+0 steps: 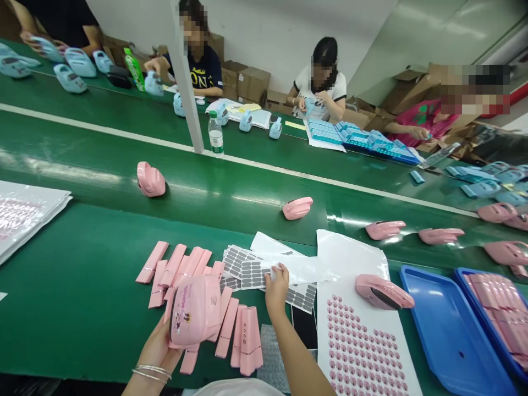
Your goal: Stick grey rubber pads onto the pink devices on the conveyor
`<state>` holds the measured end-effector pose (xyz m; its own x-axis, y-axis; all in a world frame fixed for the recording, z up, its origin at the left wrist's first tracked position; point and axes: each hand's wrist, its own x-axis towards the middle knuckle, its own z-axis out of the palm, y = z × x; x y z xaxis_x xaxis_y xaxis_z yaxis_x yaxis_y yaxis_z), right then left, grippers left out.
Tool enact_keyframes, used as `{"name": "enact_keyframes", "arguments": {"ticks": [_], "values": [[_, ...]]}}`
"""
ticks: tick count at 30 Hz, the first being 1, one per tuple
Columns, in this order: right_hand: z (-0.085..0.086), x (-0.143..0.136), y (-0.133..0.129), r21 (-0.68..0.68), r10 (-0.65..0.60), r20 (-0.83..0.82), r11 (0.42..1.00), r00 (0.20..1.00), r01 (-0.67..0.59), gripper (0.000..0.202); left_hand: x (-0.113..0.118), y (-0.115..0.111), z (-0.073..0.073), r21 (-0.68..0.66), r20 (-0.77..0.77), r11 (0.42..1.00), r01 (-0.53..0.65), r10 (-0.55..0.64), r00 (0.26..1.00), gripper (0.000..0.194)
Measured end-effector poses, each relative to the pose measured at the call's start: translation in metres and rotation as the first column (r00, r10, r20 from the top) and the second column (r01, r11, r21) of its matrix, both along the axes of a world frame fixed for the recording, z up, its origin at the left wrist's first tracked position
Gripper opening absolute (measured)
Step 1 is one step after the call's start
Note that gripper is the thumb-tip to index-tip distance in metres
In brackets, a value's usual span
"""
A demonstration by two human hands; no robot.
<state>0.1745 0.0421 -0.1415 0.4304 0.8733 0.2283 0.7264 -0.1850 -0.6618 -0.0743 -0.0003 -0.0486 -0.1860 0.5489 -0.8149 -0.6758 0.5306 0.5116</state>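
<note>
My left hand (159,346) is wrapped round a pink rounded housing (198,311) with a cartoon print, held above several loose pink bars (248,341). To its right, my right hand (277,289) touches a sheet of grey oblong stickers (252,274) with its fingertips; whether it pinches a sticker is too small to tell. More sticker sheets lie beneath and around it. A white sheet with rows of small round pink stickers (363,352) lies further right, and another pink housing (383,292) rests on its upper part.
Blue trays (454,335) stand at the right, one holding pink bars. Pink housings (150,180) sit on the green belt beyond. A white post (186,77) and a bottle (215,135) stand behind it. Several people work across the table with light-blue parts.
</note>
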Motion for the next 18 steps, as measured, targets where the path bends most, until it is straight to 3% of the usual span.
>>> {"name": "enact_keyframes", "arguments": {"ticks": [7, 14, 18], "values": [[0.009, -0.001, 0.004, 0.012, -0.018, -0.124, 1.0, 0.992, 0.019, 0.019, 0.006, -0.001, 0.005, 0.029, -0.084, 0.997, 0.071, -0.068, 0.994, 0.054], [0.022, -0.004, -0.005, 0.013, -0.047, -0.274, 0.999, 0.96, 0.053, 0.023, 0.001, -0.005, -0.01, 0.05, -0.058, 0.995, 0.09, -0.087, 0.995, 0.062], [0.025, -0.005, 0.001, -0.037, -0.149, -0.448, 0.988, 0.882, 0.149, 0.028, 0.009, -0.004, 0.0, 0.063, 0.042, 0.994, 0.085, -0.088, 0.995, 0.057]]}}
